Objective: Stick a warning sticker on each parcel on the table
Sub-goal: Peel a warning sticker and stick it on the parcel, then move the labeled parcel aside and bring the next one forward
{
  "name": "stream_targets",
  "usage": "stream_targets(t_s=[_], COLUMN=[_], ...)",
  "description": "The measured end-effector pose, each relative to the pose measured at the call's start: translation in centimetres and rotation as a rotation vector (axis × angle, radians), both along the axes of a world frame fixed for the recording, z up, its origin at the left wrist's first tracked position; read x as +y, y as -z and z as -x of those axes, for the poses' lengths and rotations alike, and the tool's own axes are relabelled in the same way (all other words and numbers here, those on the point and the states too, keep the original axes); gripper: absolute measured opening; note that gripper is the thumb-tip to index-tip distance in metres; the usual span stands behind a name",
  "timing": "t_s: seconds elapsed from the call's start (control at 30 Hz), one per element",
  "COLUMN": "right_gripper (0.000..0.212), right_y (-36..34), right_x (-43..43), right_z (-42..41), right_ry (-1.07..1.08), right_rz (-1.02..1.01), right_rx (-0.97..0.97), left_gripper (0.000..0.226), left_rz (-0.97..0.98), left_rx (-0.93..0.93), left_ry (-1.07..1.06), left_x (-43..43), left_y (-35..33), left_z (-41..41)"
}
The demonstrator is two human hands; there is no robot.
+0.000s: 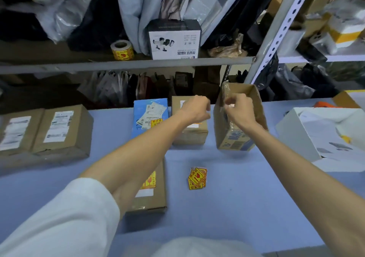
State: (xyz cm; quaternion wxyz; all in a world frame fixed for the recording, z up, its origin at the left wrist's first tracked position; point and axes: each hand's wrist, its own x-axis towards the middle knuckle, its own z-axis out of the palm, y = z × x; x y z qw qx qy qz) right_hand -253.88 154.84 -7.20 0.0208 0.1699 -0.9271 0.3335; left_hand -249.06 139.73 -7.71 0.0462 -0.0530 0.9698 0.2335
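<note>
Both my hands are raised over the far middle of the blue table [227,207]. My left hand [194,108] is a closed fist above a small brown parcel [190,133], and I see nothing in it. My right hand [240,109] pinches a small pale scrap of paper [231,105] over an open cardboard box [235,140]. A loose pile of yellow warning stickers [197,178] lies on the table nearer me. The blue parcel [150,106] carries a yellow sticker [156,122]. So does the near brown parcel [153,195], partly under my left forearm.
Two brown parcels [61,130] [15,133] with white labels lie at the left. An open white box [300,136] stands at the right. On the shelf behind are a roll of yellow stickers [121,50] and a scanner carton [174,39]. A metal shelf post [276,33] rises at the right.
</note>
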Motion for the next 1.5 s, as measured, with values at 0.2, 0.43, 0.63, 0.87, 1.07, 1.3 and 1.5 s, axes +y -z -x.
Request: stream_targets(t_s=[0.2,0.43,0.63,0.87,1.07,1.3,1.5], right_gripper=[0.014,0.048,0.065,0.081,0.082,0.073,0.065], right_y=[3.4,9.9,10.8,10.8,10.9,8.5,7.2], right_x=[-7.0,-9.7,-10.5,-12.8,-16.8,-21.8,-25.9], right_z=[-8.7,-18.8,-21.8,-23.9,-24.9,-23.3,-19.6], right_ry=[-0.236,-0.271,-0.194,-0.318,-0.368,-0.413,-0.371], right_rz=[-0.011,-0.183,-0.101,0.079,0.147,0.192,0.239], right_rx=[-0.244,-0.539,-0.688,-0.775,-0.802,-0.741,-0.712], left_gripper=[0.023,0.060,0.070,0.093,0.075,0.065,0.057], left_rz=[-0.219,-0.166,-0.512,-0.740,-0.927,-0.908,-0.756], left_rx=[-0.010,-0.067,-0.180,-0.115,0.034,0.113,0.112], left_ry=[-0.306,-0.679,-0.797,-0.826,-0.896,-0.852,-0.791], left_x=[-4.1,-8.7,-10.6,-14.5,-16.8,-21.5,-26.3], left_y=[3.4,9.4,11.5,11.2,11.7,10.2,9.1], left_z=[-11.3,-23.3,-26.9,-31.3,-34.7,-31.2,-25.3])
